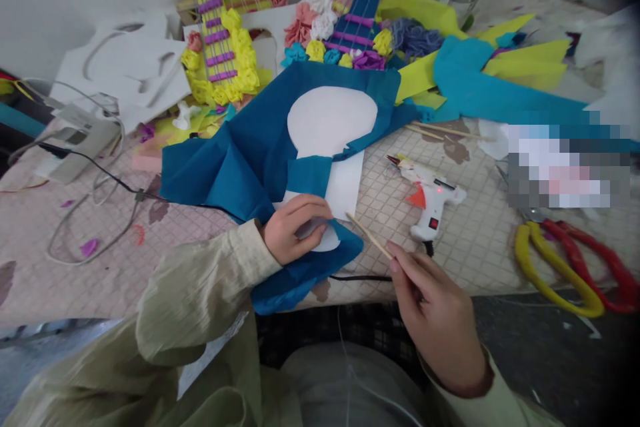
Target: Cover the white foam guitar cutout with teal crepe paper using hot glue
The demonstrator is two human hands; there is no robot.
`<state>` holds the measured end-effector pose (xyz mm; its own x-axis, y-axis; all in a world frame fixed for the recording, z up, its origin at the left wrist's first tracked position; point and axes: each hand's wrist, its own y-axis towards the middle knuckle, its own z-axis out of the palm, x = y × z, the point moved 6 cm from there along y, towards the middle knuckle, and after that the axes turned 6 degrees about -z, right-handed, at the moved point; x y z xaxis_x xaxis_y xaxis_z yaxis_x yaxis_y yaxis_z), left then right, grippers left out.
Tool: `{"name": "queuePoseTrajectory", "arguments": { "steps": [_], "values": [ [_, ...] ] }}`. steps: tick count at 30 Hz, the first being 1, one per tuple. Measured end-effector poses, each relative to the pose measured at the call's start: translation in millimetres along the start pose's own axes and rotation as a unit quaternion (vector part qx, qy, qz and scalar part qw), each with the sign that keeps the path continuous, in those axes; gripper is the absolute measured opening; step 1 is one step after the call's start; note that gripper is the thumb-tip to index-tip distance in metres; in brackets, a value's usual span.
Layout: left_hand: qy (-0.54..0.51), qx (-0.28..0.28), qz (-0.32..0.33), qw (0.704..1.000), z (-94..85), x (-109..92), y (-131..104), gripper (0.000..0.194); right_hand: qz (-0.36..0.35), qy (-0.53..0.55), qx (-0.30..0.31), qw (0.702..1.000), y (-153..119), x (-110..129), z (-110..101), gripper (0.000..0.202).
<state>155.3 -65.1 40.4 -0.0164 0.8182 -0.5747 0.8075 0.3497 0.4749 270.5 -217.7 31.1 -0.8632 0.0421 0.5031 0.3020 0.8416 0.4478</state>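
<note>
My left hand (295, 230) rests on the lower part of a white guitar-like cutout (333, 117), thumb apart from its bent fingers. Dark blue crepe paper (225, 167) spreads out under the cutout, and a blue strip (309, 175) crosses its narrow middle. In my right hand (435, 307), thumb and fingers pinch a thin wooden stick (370, 235). The stick's far tip points at the cutout's right edge; whether it touches cannot be told. A white hot glue gun (433, 200) with an orange trigger lies to the right, its small red light lit.
Large scissors (555, 240) with yellow and red handles lie at the right edge. Decorated yellow (215, 33) and blue (360, 7) paper guitars stand at the back. White board offcuts (125, 73), teal paper (515, 97) and a power strip (80, 140) surround the work. A black cord crosses the table.
</note>
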Motion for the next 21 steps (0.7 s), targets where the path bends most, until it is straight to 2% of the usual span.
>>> {"name": "queuePoseTrajectory", "arguments": {
  "steps": [3, 8, 16, 21],
  "values": [
    [0.032, 0.034, 0.024, 0.999, 6.8, -0.5, -1.6, 0.042, 0.002, 0.024, 0.019, 1.000, -4.5, 2.2, 5.4, 0.026],
    [0.054, 0.025, 0.046, 0.997, 8.8, -1.5, 2.5, 0.021, 0.016, 0.049, 0.021, 0.998, -6.5, 3.6, 9.2, 0.026],
    [0.031, 0.016, -0.029, 0.999, 7.2, 3.2, 15.4, 0.013, 0.024, 0.085, 0.020, 0.996, -6.7, 6.6, 14.5, 0.025],
    [0.000, 0.036, -0.084, 0.996, 8.2, 11.8, 16.1, 0.015, 0.034, 0.095, 0.034, 0.994, -8.1, 9.8, 18.9, 0.026]
  ]
}}
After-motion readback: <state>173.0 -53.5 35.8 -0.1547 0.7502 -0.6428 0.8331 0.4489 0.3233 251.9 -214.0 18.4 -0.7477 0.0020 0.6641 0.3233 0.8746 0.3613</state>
